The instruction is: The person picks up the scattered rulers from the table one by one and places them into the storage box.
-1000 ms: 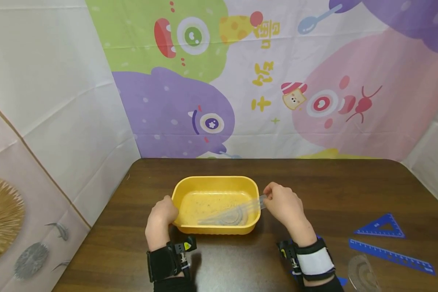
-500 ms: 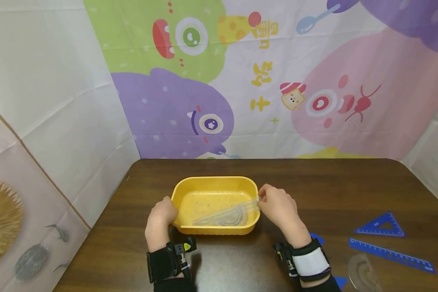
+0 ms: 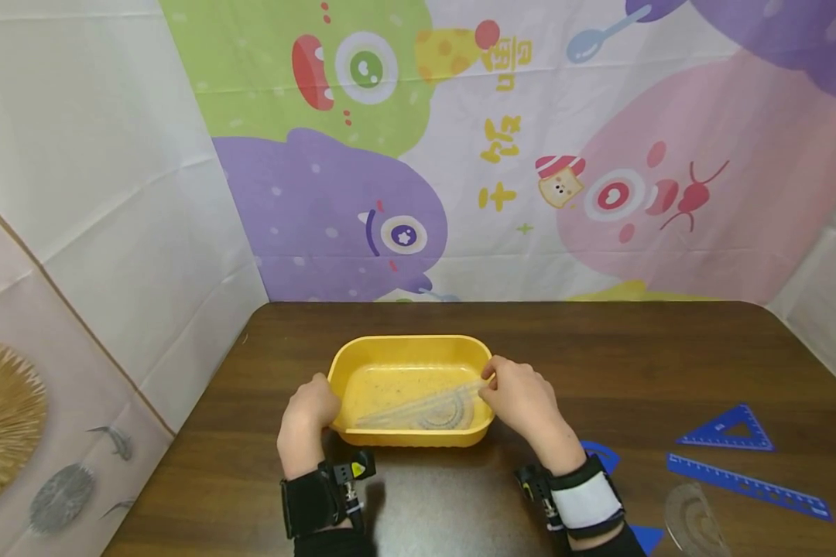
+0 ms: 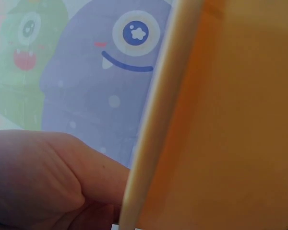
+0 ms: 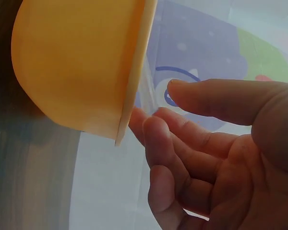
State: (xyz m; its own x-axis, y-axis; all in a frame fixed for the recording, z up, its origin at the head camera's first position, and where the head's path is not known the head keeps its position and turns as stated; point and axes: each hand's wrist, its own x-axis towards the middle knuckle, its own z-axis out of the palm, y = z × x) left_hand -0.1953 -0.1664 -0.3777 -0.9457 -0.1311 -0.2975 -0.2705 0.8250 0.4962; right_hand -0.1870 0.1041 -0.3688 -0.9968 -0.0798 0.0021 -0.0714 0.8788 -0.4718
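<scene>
My left hand (image 3: 310,406) grips the left rim of a yellow plastic basin (image 3: 411,438); in the left wrist view the thumb (image 4: 93,165) lies against the rim, and the other fingers are mostly hidden. Inside the basin lie a clear protractor (image 3: 449,414) and a long clear ruler-like piece (image 3: 407,408) slanting up to the right rim. My right hand (image 3: 522,394) is at that rim, by the clear piece's upper end. In the right wrist view its thumb (image 5: 206,98) stands apart from the bent fingers (image 5: 158,143), with nothing visibly pinched.
On the brown table (image 3: 669,348) at the right lie a blue set square (image 3: 728,432), a blue ruler (image 3: 748,486) and a clear protractor (image 3: 693,518). A blue protractor (image 3: 602,455) and a blue corner (image 3: 646,539) show beside my right forearm. A cartoon cloth hangs behind.
My right hand has moved left to the basin's right rim. The clear ruler-like piece has slid down and left into the basin, out of the right hand's pinch. My left hand stays put.
</scene>
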